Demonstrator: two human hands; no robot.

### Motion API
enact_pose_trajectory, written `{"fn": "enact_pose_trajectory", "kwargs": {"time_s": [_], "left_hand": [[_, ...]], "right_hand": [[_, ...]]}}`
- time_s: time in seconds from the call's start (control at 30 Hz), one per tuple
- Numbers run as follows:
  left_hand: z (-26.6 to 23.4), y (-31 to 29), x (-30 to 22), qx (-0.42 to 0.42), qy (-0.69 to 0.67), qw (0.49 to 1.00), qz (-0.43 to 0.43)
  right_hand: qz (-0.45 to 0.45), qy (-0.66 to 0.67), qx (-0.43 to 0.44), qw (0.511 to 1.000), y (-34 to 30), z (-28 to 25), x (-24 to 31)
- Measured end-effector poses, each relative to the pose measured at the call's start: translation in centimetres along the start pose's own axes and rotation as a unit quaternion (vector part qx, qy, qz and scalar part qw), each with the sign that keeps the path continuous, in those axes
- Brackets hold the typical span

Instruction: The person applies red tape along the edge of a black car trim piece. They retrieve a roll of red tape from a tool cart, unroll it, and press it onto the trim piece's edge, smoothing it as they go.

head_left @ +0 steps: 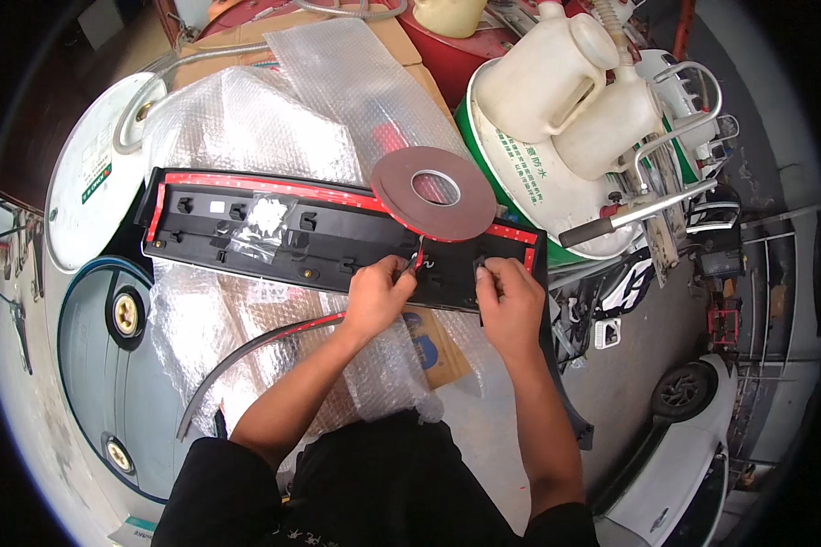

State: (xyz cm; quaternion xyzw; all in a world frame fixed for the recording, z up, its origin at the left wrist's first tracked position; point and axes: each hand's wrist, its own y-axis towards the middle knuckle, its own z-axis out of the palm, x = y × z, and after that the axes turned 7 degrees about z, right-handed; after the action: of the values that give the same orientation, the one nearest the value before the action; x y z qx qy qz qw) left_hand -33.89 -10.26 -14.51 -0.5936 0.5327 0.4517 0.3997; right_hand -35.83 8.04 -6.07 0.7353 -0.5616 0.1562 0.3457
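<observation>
A long black plastic trim panel [324, 251] lies with its clips facing up, and red-backed tape [278, 188] runs along its far edge and both ends. On its far side rests a large flat roll of tape [395, 187], brownish with a hole in the middle. My left hand [379, 294] is closed, thumb against fingers, on a narrow red and dark tape strip [420, 253] just below the roll. Over the panel's right part, my right hand [511, 301] is closed in a pinch on a small dark piece, mostly hidden by the fingers.
A clear bag of small white parts [266, 223] lies on the panel. Bubble wrap [237, 123] lies beneath, with a curved black strip [237, 356] nearer me. Drums stand around: white [82, 201], blue-grey [91, 365], green-rimmed [520, 182] with white jugs [538, 77]. A white car [675, 474] stands right.
</observation>
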Motion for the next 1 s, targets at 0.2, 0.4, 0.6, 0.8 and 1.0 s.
{"fn": "enact_pose_trajectory", "kwargs": {"time_s": [0.2,0.4,0.6,0.8,1.0], "left_hand": [[-0.3,0.0,1.1,0.054,-0.075,0.996,-0.010],[-0.7,0.2,1.1,0.074,-0.099,0.992,-0.024],[-0.6,-0.1,0.5,0.039,-0.006,0.999,0.029],[-0.8,-0.3,-0.2,0.024,0.065,0.996,0.056],[-0.5,-0.3,0.2,0.004,0.078,0.995,0.068]], "right_hand": [[0.101,0.029,0.070,0.992,-1.5,2.4,-3.0],[0.056,-0.075,0.102,0.990,-1.4,4.7,-5.0],[-0.088,-0.116,0.059,0.988,0.3,3.0,-0.6],[-0.238,-0.248,0.220,0.913,3.2,4.1,0.8],[-0.273,-0.289,0.214,0.893,3.4,4.9,0.3]]}}
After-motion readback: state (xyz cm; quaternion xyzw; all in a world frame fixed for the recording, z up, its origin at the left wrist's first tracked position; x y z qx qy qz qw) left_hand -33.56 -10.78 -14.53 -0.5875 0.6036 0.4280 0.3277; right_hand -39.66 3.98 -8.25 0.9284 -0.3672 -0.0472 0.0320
